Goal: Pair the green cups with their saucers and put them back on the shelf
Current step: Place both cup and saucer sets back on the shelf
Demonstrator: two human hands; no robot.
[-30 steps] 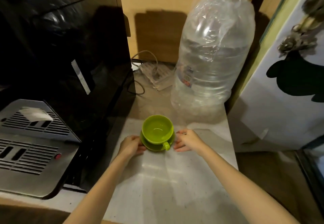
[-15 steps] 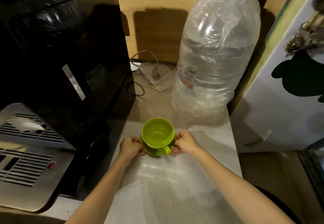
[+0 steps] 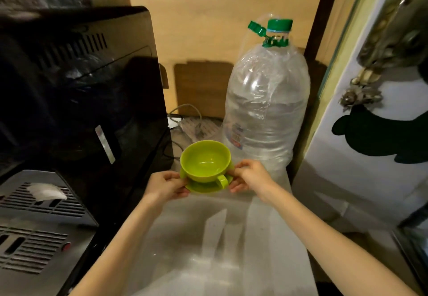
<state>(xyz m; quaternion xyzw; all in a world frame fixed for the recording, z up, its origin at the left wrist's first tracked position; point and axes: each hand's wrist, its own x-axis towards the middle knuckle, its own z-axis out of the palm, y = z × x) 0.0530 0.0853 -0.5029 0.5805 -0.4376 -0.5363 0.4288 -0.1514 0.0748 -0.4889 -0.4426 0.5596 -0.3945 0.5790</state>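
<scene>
Two bare hands meet over the pale, speckled counter (image 3: 222,249): the left hand (image 3: 165,185) and right hand (image 3: 249,176) each pinch an edge of one round green saucer (image 3: 203,187). One glossy green cup (image 3: 206,161) sits on it, empty, handle toward the person. Just behind stands one big clear plastic bottle (image 3: 266,110), crinkled, green-capped; a black coffee machine (image 3: 76,101) stands at left.

L: coffee machine (image 3: 81,110) | R: water bottle (image 3: 266,115) | gap btwn open
</scene>
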